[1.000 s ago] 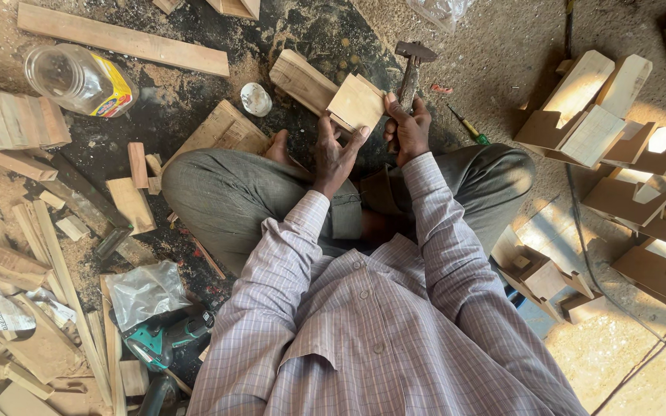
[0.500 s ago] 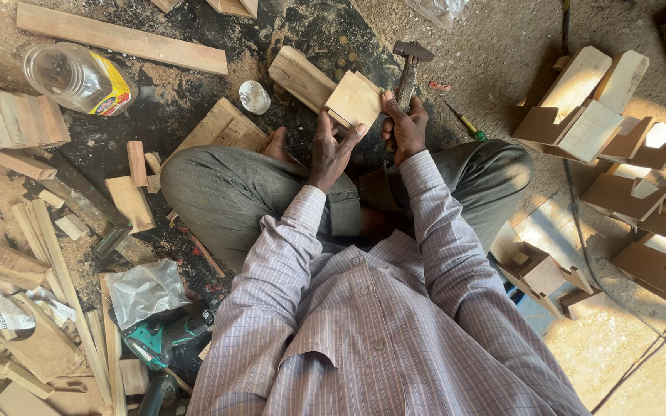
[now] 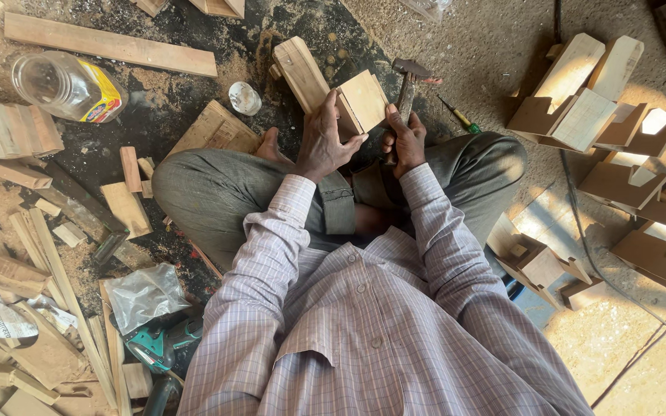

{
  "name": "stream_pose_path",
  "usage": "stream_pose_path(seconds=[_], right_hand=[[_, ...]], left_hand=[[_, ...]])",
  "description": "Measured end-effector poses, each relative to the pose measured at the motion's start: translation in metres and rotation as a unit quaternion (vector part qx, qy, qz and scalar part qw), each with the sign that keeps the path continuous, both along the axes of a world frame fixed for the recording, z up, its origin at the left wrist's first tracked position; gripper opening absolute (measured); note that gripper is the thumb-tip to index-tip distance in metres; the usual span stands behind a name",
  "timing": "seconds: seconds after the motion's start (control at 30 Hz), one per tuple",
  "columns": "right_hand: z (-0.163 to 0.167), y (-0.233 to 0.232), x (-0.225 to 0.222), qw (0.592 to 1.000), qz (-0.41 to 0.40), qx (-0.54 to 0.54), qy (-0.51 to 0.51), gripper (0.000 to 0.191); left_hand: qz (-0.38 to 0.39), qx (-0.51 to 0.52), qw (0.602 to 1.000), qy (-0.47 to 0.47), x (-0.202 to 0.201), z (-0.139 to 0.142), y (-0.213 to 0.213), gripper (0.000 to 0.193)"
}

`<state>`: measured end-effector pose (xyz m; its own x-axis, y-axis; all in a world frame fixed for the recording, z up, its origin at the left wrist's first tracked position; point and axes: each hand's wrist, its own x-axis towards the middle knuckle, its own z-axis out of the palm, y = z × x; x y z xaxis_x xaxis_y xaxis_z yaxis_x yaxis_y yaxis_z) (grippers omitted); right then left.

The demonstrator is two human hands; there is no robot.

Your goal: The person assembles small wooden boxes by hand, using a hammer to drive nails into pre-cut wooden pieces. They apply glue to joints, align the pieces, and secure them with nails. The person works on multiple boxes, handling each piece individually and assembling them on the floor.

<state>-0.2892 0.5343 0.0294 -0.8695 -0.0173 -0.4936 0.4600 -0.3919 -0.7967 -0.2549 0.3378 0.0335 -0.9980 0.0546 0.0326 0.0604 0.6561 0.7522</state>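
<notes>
Left hand clamped on small wooden box piece, right hand closed around hammer handle, possibly a nail beneath, plastic jar on sawdust floor

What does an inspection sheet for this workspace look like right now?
Surface: dirt floor, sawdust and dark patches.
Job's things: left hand steadies a wooden piece; right hand grips a hammer.
Clutter: plastic jar, long plank, wood offcuts, plastic bag, green power drill, screwdriver.
Grippers: both hands closed on their things.
Cables: black cable along the floor at right.
Surroundings: stack of finished wooden parts at right.
</notes>
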Motion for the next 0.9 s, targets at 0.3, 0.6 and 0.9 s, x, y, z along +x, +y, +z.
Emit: stream_pose_path(seconds=[0.3,0.6,0.9], right_hand=[[-0.008,0.004,0.002,0.999,0.004,0.024,0.021,0.032],[-0.011,0.008,0.009,0.999,-0.003,0.008,0.034,0.035],[0.004,-0.016,0.011,0.949,0.072,0.297,0.074,0.045]], left_hand=[[-0.013,-0.072,0.997,0.034,-0.002,0.007,0.003,0.107],[-0.058,-0.132,0.987,0.075,-0.010,0.023,0.007,0.107],[-0.233,-0.371,0.896,0.074,-0.040,0.044,-0.024,0.093]])
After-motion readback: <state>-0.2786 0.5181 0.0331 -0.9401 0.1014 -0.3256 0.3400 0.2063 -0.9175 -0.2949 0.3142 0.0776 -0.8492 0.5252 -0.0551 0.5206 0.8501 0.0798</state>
